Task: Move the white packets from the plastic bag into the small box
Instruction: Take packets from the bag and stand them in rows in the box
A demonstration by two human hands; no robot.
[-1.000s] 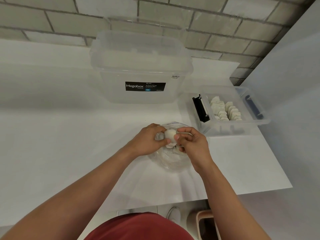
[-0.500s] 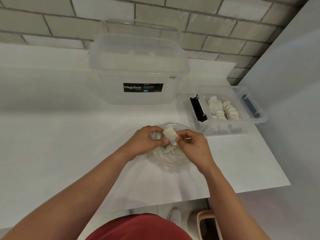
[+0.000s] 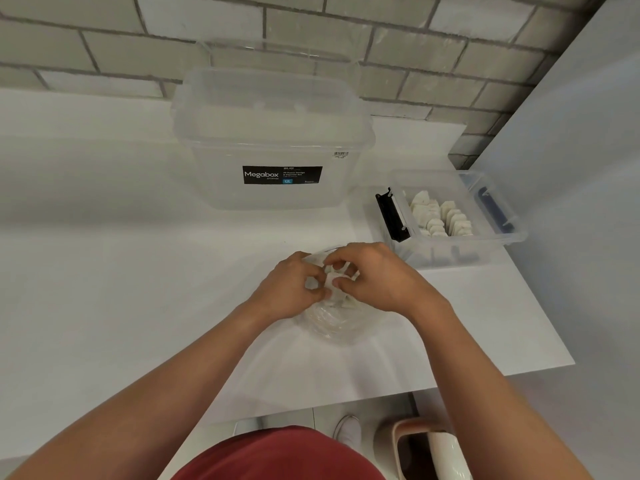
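Observation:
A clear plastic bag (image 3: 332,323) lies on the white table in front of me. Both hands meet over its mouth. My left hand (image 3: 292,289) and my right hand (image 3: 375,277) pinch white packets (image 3: 333,281) between their fingertips; I cannot tell how many. More packets show dimly inside the bag. The small clear box (image 3: 491,251) stands to the right, open, with two rows of white packets (image 3: 440,216) standing in it and a black latch (image 3: 391,216) on its left end.
A large clear lidded Megabox tub (image 3: 273,140) stands behind the bag against the brick wall (image 3: 415,39). The table's front edge (image 3: 450,384) runs close to my body. A bin (image 3: 429,448) stands on the floor at the lower right. A grey panel (image 3: 571,133) rises at the right.
My right hand has moved left and over the bag mouth, closing in on my left hand. The packet that stood out between the hands is now mostly covered by fingers.

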